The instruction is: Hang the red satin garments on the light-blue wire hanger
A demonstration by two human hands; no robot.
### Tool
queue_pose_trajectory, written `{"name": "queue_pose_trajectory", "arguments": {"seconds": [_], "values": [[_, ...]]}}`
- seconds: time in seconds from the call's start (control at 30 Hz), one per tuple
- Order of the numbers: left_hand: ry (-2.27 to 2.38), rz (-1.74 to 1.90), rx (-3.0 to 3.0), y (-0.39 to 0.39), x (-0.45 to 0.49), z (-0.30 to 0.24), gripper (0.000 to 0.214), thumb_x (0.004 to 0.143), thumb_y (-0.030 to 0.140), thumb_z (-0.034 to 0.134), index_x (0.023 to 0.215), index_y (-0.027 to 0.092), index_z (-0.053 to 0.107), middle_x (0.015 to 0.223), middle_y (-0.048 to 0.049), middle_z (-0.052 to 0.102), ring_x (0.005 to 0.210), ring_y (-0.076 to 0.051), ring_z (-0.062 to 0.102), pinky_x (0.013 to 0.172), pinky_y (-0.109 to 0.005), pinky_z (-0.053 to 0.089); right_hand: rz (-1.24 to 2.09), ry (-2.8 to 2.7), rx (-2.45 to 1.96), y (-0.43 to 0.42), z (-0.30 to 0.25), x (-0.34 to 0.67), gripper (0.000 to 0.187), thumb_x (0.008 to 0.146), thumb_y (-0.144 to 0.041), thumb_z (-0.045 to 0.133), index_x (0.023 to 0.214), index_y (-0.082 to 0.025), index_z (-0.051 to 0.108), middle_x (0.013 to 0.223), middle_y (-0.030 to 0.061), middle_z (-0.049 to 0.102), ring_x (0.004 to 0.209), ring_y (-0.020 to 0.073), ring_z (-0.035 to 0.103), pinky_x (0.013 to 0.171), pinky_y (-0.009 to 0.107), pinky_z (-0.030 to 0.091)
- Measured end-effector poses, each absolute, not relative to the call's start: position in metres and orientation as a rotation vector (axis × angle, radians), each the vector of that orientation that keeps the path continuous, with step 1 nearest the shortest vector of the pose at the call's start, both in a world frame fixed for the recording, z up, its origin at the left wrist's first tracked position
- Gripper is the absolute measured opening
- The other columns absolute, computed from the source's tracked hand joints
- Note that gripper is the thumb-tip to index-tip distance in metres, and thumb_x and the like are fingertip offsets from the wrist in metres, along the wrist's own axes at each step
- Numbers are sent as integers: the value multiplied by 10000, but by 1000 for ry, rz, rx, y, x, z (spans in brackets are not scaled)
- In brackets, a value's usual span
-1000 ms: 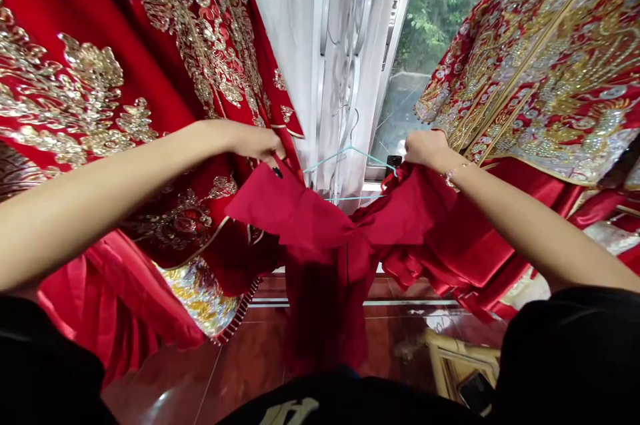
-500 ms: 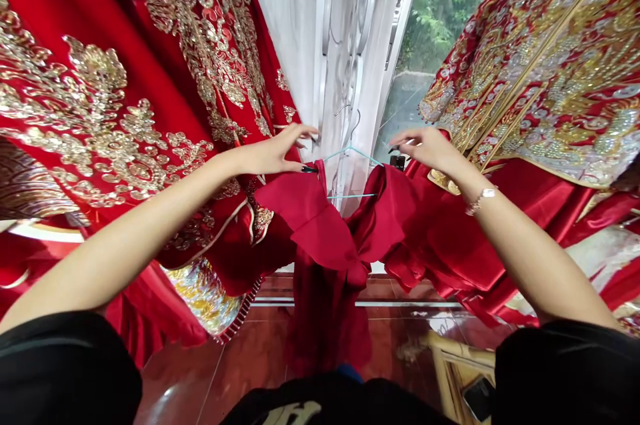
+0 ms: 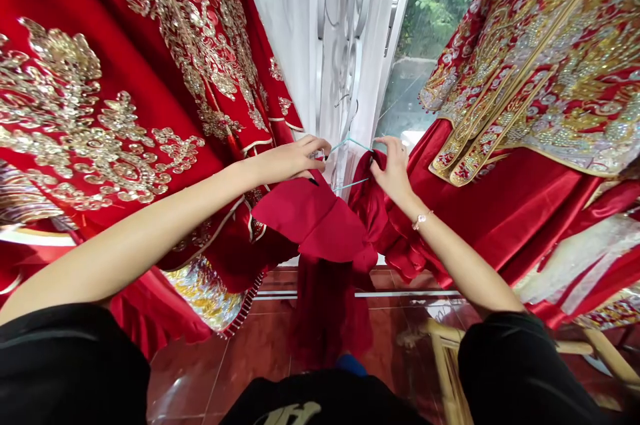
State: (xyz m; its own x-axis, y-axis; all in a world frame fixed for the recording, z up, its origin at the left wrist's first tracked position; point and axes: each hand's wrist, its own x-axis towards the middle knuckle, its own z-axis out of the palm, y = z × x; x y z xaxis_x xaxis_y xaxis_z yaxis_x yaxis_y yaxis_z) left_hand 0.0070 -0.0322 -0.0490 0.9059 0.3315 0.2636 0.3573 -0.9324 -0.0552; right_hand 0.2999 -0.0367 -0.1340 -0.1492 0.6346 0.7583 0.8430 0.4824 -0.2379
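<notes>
A crimson dress [image 3: 325, 231] with wide ruffled collar flaps hangs before me on a thin pale-blue wire hanger [image 3: 356, 141]. The hanger's metal hook [image 3: 354, 111] points upward. At the dress's left shoulder, my left hand [image 3: 300, 159] is closed, thumb below and fingers curled over the hanger's end. On the other side, my right hand [image 3: 394, 168] pinches the right shoulder cloth by the hanger's tip. Between the hands the neckline gapes, showing the hanger's lower bar. The dress's skirt falls toward the floor. Cloth and fingers partly hide the hanger's ends.
A red gown with gold sequins [image 3: 150, 111] hangs close on the left. On the right hangs a beaded red-and-gold jacket [image 3: 530, 78] over a red satin skirt [image 3: 480, 211]. White metal door bars [image 3: 340, 25] and a window stand ahead. A wooden chair [image 3: 445, 371] is lower right.
My right hand has moved left and down from above the shoulder onto the dress cloth. My left hand has closed at the left shoulder. The hanger tilts a little.
</notes>
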Motion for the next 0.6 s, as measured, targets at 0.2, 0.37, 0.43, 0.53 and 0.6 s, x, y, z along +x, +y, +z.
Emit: {"name": "queue_pose_trajectory", "arguments": {"seconds": [0.2, 0.37, 0.43, 0.53, 0.6], "values": [[-581, -252, -3100, -41, -7, -38, 228, 946, 402, 565, 907, 244, 723, 951, -76, 707, 971, -244, 629, 950, -391, 457, -464, -2276, -1009, -46, -105, 261, 749, 891, -177, 497, 1561, -443, 294, 1589, -11, 380, 1553, 379, 157, 1227, 693, 165], [-838, -85, -3194, -70, -36, -29, 241, 958, 347, 529, 862, 236, 721, 803, -34, 681, 829, -211, 641, 880, -370, 462, -424, -2382, -989, -29, -100, 263, 704, 882, -131, 482, 1519, -421, 404, 1589, -53, 410, 1585, 358, 35, 1249, 695, 144], [-814, -139, -3263, -74, -36, -28, 250, 958, 359, 535, 866, 225, 725, 907, -52, 704, 883, -211, 646, 893, -367, 464, -414, -2342, -978, -33, -104, 262, 694, 886, -144, 484, 1515, -429, 414, 1591, -59, 406, 1586, 358, 22, 1246, 708, 133], [-678, -377, -3282, -70, -27, -26, 267, 941, 415, 577, 845, 218, 730, 1102, -78, 691, 1027, -215, 626, 943, -361, 456, -428, -2242, -977, -48, -115, 253, 677, 893, -182, 496, 1514, -442, 418, 1629, -53, 345, 1579, 389, -6, 1202, 769, 82], [-605, -408, -3297, -64, -21, -24, 286, 938, 448, 594, 839, 219, 735, 1039, -70, 701, 995, -196, 628, 934, -338, 460, -431, -2208, -1008, -57, -125, 243, 679, 884, -180, 485, 1518, -416, 422, 1649, -30, 308, 1574, 395, 18, 1182, 780, 41]]}}
